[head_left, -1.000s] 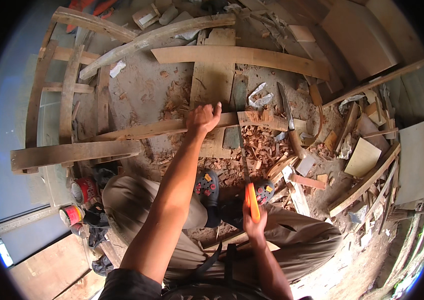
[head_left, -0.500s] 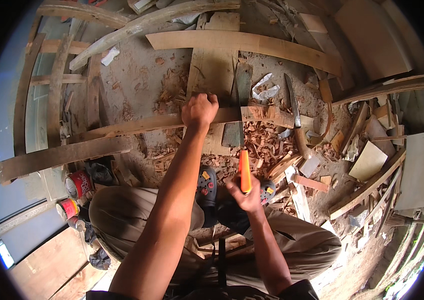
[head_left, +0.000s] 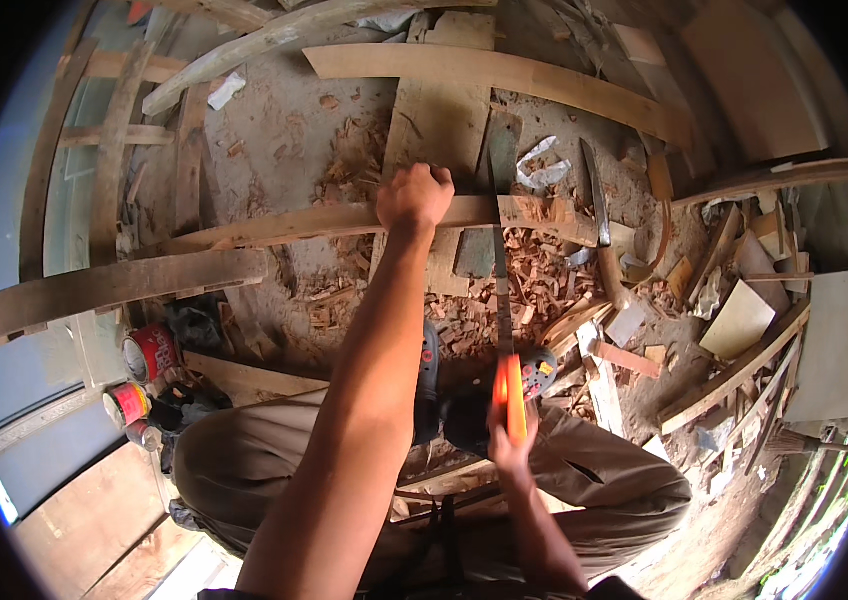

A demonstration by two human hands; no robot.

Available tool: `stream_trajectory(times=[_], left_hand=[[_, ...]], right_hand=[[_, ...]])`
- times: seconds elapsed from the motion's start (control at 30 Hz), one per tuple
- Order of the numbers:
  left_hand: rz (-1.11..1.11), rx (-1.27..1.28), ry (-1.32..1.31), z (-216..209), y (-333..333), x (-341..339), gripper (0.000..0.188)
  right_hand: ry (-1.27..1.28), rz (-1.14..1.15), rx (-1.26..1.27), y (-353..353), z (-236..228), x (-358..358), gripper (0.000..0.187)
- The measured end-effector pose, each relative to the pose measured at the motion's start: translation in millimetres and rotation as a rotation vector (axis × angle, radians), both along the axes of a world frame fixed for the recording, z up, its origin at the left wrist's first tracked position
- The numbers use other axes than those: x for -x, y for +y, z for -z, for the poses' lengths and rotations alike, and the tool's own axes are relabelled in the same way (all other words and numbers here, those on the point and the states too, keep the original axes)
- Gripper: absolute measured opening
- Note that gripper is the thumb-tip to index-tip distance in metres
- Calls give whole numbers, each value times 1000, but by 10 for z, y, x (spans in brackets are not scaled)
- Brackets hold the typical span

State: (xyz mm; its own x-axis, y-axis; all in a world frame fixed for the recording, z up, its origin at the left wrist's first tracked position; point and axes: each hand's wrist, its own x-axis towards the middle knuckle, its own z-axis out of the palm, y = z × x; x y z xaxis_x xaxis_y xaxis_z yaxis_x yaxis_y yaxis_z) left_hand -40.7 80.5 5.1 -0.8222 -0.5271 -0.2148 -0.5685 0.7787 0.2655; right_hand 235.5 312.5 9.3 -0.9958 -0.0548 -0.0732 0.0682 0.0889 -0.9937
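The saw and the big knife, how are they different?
The saw has an orange handle, while the big knife has a brown one. The right hand holds the saw, but the big knife lies among wood scraps with no hand on it. Both have a long blade.

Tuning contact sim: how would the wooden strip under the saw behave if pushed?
The wooden strip is probably stiff: it looks like solid timber. Likely fairly light, since it's narrow for its length. Unheld, it may slide or pivot: the left hand is on it, and no clamp shows.
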Motion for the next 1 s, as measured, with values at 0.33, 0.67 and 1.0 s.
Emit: stream_trajectory(times=[0.33, 0.67, 1.0], left_hand=[[56, -48, -10, 31, 105, -32, 42], [6, 25, 27, 105, 22, -91, 42], [13, -13, -17, 28, 8, -30, 41]], right_hand=[[-205, 173, -91, -512, 1, 1134, 18], [-80, 44, -139, -139, 184, 381, 14], [-2, -55, 86, 130, 122, -453, 57]])
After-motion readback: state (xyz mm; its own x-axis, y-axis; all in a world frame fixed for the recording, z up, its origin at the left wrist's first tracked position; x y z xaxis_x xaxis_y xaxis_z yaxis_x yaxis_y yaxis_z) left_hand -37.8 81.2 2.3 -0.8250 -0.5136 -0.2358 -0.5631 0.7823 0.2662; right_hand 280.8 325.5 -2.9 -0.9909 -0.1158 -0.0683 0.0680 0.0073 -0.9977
